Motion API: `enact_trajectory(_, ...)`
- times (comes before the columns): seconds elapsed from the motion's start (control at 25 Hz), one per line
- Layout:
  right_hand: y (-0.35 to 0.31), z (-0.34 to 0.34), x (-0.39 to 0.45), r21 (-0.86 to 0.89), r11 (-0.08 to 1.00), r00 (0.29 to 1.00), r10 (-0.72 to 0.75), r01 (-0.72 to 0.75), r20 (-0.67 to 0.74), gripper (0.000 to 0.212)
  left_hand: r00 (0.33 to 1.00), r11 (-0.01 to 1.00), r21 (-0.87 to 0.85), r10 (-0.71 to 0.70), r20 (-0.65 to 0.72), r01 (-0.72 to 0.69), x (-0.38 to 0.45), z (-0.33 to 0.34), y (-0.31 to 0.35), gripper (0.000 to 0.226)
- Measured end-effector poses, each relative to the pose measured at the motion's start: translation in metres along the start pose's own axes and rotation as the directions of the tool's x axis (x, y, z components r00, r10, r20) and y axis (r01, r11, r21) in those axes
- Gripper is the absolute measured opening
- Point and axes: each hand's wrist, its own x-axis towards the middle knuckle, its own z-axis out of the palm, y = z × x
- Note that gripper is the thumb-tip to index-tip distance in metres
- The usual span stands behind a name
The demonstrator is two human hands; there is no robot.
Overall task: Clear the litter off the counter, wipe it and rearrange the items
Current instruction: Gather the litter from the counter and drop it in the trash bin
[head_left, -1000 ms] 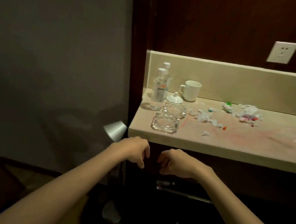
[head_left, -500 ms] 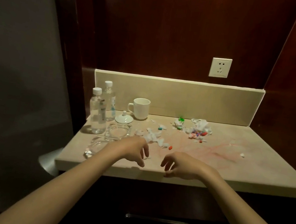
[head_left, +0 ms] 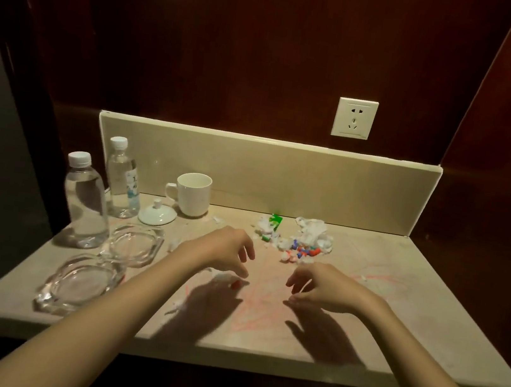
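— Both hands have come forward over the beige stone counter (head_left: 427, 318) since a moment ago; left hand (head_left: 225, 250) and right hand (head_left: 329, 290) hover with fingers loosely curled, holding nothing.

— Where's the litter?

— Crumpled white tissue with coloured scraps (head_left: 303, 242) lies right of the white ceramic mug (head_left: 192, 194); a white scrap with a red bit (head_left: 228, 279) sits nearer than the mug, under the left fingertips.

— Best approach?

— Probably sweep scraps into one pile away from the mug, then pinch them up.

Both bare forearms reach forward side by side, the left hand (head_left: 226, 248) and the right hand (head_left: 324, 286) palm-down, apart, fingers loosely curled, holding nothing.
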Motion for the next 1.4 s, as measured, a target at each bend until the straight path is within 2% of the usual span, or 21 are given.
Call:
enact_trajectory(0.16,0.033,-0.014,0.019,0.009,0.999,0.999,0.041,-0.040,-0.023,0.030,1.000,1.000,0.024,0.005,-0.015,-0.004,0.054,-0.006,-0.005,0.042)
enact_trajectory(0.32,0.060,-0.041,0.047,0.038,0.993,0.990,0.116,-0.113,-0.080,0.026,1.000,0.999,0.031,-0.021,-0.007,0.021,0.108,-0.010,-0.015,0.061)
enact_trajectory(0.4,0.075,-0.055,0.070,0.062,0.988,0.976,0.150,-0.142,-0.158,0.024,0.999,0.999,0.025,-0.033,-0.010,0.033,0.134,-0.012,-0.024,0.071)
enact_trajectory(0.56,0.103,-0.060,0.118,0.063,0.968,0.931,0.250,-0.242,-0.266,0.040,1.000,1.000,0.011,0.000,0.012,0.000,0.172,-0.009,-0.031,0.079)
enact_trajectory(0.72,0.113,-0.052,0.147,0.132,0.950,0.930,0.307,-0.284,-0.203,0.049,0.996,1.000,0.021,-0.008,0.085,0.006,0.193,0.000,-0.030,0.074)
enact_trajectory(0.88,0.116,-0.050,0.157,0.041,0.959,0.942,0.283,-0.281,-0.181,0.034,0.995,1.000,0.007,0.017,0.095,-0.018,0.203,0.009,-0.022,0.060)
enact_trajectory(1.04,0.110,-0.048,0.147,0.043,0.975,0.973,0.219,-0.216,-0.074,0.038,0.985,0.997,-0.032,0.075,0.157,-0.071,0.196,0.011,-0.016,0.074)
enact_trajectory(1.12,0.106,-0.049,0.139,0.043,0.983,0.983,0.180,-0.179,-0.029,0.044,0.973,0.996,-0.023,0.092,0.213,-0.089,0.188,0.008,-0.015,0.087)
enact_trajectory(1.24,0.104,-0.048,0.124,0.034,0.986,0.986,0.164,-0.165,0.017,0.064,0.961,0.994,-0.028,0.108,0.255,-0.105,0.174,0.008,-0.010,0.100)
enact_trajectory(1.4,0.098,-0.043,0.106,-0.032,0.991,0.990,0.130,-0.128,0.048,0.089,0.973,0.988,0.029,0.143,0.183,-0.151,0.160,0.023,-0.002,0.107)
